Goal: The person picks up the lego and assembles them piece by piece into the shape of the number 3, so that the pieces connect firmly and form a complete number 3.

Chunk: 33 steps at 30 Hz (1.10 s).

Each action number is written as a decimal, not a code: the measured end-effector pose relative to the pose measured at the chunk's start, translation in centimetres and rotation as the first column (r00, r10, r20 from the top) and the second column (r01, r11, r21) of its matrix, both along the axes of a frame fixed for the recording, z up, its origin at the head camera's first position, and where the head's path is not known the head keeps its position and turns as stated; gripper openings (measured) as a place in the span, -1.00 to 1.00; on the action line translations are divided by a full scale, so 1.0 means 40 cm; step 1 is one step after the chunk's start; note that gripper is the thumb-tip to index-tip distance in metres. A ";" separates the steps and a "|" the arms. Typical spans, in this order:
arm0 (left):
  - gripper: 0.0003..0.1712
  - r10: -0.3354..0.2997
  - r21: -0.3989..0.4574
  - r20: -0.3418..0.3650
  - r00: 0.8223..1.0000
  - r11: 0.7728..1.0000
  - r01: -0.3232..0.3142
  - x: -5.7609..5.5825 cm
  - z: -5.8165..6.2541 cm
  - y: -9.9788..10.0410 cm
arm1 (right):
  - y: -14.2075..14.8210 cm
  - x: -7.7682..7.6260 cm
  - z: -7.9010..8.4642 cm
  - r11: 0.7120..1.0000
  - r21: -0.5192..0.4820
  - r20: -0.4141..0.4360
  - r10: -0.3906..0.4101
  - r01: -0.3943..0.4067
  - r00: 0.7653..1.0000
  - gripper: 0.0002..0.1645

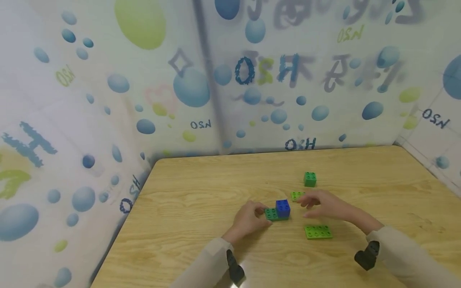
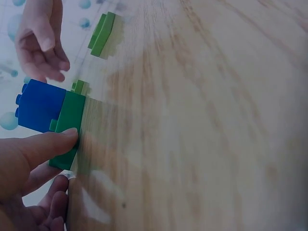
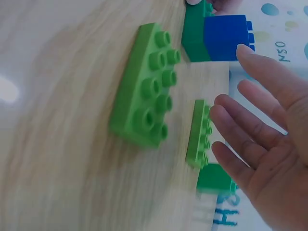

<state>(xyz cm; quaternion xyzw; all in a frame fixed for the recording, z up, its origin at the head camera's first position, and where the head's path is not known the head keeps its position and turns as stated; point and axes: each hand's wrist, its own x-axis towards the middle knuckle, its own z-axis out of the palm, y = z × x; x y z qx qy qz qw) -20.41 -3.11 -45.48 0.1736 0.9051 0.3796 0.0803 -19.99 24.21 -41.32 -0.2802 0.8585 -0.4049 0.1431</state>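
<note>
A dark green toy brick [image 1: 271, 215] lies on the table with a blue square brick [image 1: 283, 208] seated on its right end. My left hand [image 1: 249, 218] pinches the green brick's left end between thumb and fingers, as the left wrist view shows. Just right of the blue brick, my right hand [image 1: 324, 205] hovers with loosely bent fingers and nothing in them. Beneath its fingertips sits a light green flat brick [image 3: 196, 137], partly hidden in the head view. A second light green flat brick [image 3: 144, 89] lies nearer the front, below the right hand.
A green square brick [image 1: 310, 179] stands farther back, behind the right hand. The wooden table [image 1: 187, 184] meets patterned curtain walls [image 1: 173, 136] at its back and sides. Each wrist wears a small black camera [image 1: 367, 256].
</note>
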 end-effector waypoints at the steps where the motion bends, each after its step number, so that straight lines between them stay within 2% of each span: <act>1: -0.61 -0.001 0.002 0.000 1.000 1.000 0.001 0.000 -0.001 -0.001 | 0.008 0.005 0.000 1.000 0.004 0.005 -0.004 0.004 1.000 -0.47; 9: -0.62 0.000 0.008 0.006 1.000 1.000 0.000 -0.003 -0.006 -0.001 | 0.063 0.048 -0.009 1.000 -0.003 0.053 -0.028 0.028 0.998 -0.47; 19: -0.61 0.006 -0.006 0.000 1.000 1.000 -0.006 0.003 -0.004 -0.003 | 0.097 0.086 -0.036 0.992 0.084 0.035 -0.100 0.096 0.994 -0.47; 25: -0.60 0.008 -0.015 0.009 1.000 1.000 -0.008 0.002 -0.002 -0.002 | 0.109 0.105 -0.055 0.992 0.058 0.079 -0.119 0.115 0.990 -0.43; 33: -0.60 -0.005 -0.014 0.001 1.000 1.000 0.005 0.004 0.003 0.001 | 0.118 0.127 -0.083 0.991 0.011 0.002 -0.130 0.130 0.991 -0.43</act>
